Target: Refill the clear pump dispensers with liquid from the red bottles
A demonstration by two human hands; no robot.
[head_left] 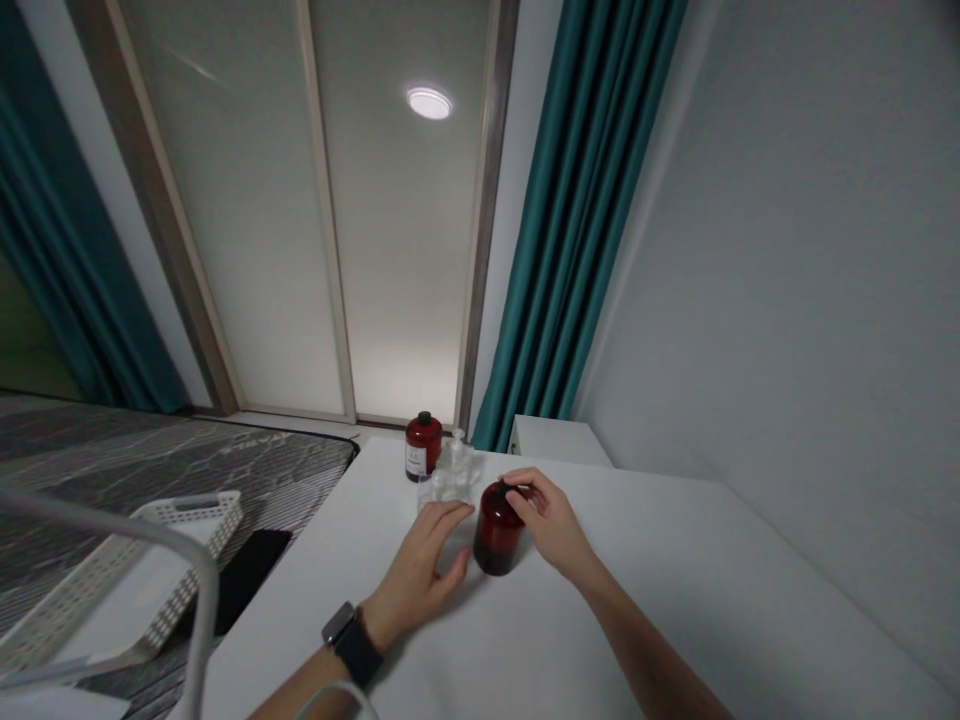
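A dark red, see-through bottle (497, 535) stands upright on the white table. My right hand (546, 515) is closed around its top from the right, with thumb and fingers at the neck; whether a cap is between them is hidden. To the left of the same bottle is my left hand (427, 560), its fingers stretched out and thumb apart, close to the glass or plastic side. Just behind it stand several clear plastic containers (453, 475), one with what looks like a pump top. A second red bottle (424, 448) with a black cap and white label stands further back.
The white table (465, 660) runs along a grey wall on the right. On the left, a white perforated basket (161, 565) sits beside a black flat item (255, 570) on a patterned grey surface. A curved pale bar (206, 600) crosses the lower left. Behind is a low white cabinet (559, 440).
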